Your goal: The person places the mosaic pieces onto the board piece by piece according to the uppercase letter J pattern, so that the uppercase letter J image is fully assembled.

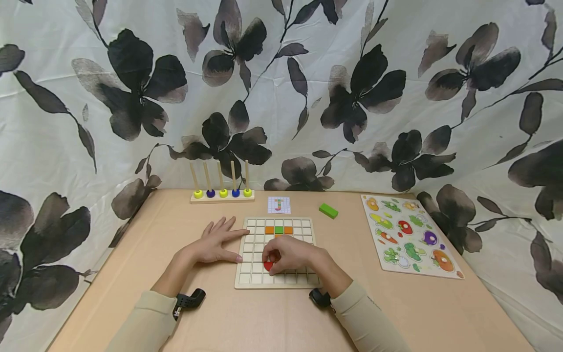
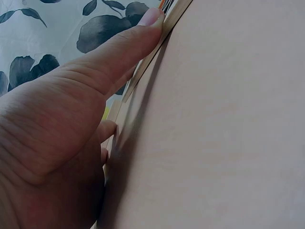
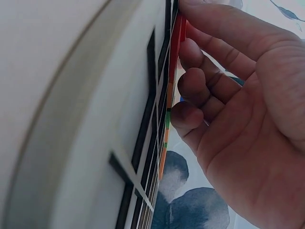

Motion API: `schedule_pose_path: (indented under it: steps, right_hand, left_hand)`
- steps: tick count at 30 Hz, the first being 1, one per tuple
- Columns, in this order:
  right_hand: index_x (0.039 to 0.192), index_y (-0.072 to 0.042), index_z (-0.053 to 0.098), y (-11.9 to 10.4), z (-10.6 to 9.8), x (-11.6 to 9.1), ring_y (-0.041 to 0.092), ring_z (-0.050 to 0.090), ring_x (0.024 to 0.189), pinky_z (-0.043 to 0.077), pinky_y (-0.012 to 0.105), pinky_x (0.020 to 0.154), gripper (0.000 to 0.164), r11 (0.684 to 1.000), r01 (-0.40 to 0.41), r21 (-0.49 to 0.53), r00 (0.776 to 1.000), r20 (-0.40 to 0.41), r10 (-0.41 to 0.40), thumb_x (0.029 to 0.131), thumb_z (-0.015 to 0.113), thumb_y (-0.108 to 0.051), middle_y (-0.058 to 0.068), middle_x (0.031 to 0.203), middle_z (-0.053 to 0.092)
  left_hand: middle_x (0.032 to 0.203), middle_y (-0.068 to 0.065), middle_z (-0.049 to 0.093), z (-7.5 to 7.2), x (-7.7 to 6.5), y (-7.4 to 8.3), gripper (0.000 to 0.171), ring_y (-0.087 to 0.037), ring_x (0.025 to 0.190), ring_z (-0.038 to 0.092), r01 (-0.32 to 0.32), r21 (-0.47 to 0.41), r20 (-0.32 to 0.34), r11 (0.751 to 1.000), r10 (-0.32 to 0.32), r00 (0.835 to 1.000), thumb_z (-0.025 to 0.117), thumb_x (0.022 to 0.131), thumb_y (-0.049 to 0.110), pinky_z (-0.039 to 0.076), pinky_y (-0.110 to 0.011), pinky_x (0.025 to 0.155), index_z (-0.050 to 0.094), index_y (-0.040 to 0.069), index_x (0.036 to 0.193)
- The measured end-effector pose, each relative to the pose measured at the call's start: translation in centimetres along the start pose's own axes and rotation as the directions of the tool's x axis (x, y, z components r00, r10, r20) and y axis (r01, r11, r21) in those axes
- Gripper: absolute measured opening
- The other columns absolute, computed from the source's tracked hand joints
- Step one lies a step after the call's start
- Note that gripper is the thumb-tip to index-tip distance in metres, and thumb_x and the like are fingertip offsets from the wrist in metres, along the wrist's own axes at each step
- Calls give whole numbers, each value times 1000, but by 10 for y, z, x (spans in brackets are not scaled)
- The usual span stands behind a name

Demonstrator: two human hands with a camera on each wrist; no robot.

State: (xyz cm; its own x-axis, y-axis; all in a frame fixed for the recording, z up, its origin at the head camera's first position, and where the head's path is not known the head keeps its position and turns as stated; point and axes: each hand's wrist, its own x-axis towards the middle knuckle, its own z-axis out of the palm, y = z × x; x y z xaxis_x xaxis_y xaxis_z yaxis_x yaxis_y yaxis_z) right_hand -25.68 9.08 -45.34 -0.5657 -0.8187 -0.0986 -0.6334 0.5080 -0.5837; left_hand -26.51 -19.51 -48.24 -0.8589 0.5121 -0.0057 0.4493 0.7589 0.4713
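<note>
A white grid board (image 1: 250, 278) with a pale wooden frame lies flat in the middle of the table. Orange tiles (image 1: 269, 230) and a green tile (image 1: 279, 230) sit in its upper cells. My right hand (image 1: 292, 254) is over the lower middle of the grid, pinching a red tile (image 1: 268, 266) with thumb and curled fingers. More red shows under these fingers; in the right wrist view the red piece (image 3: 176, 47) stands at the fingertips, partly hidden. My left hand (image 1: 215, 243) rests with spread fingers at the board's left edge, its thumb (image 2: 128, 47) touching the frame.
Behind the board lies a small pattern card (image 1: 279, 205), with a green block (image 1: 328, 210) to its right. A peg stand (image 1: 223, 196) with yellow and blue beads stands at the back left. On the right is a vegetable picture board (image 1: 415, 237). Floral cloth (image 1: 281, 98) hangs behind the table.
</note>
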Motion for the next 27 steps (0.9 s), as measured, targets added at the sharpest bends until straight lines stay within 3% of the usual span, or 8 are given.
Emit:
schedule_pose_path:
  steps: [18,27]
  right_hand:
    - [98,-21,70,1,0,0,7,54,76,47,18,65,21,999,51,-20,999,1,-51,79,80,-19,-7,83,62]
    - [94,-22,70,0,-1,1,6,52,75,46,19,64,19,1000,8,-14,1000,-1,-8,79,80,-21,-10,81,61]
  left_hand:
    - [160,-16,11,0,-1,0,78,-42,145,-1,-6,-17,-5,1000,6,1000,69,72,68,-6,-63,110,45,41,142]
    - [160,-15,11,0,-1,-1,78,-43,145,-1,1,-9,-1,1000,-1,1000,68,71,69,-5,-64,110,45,43,141]
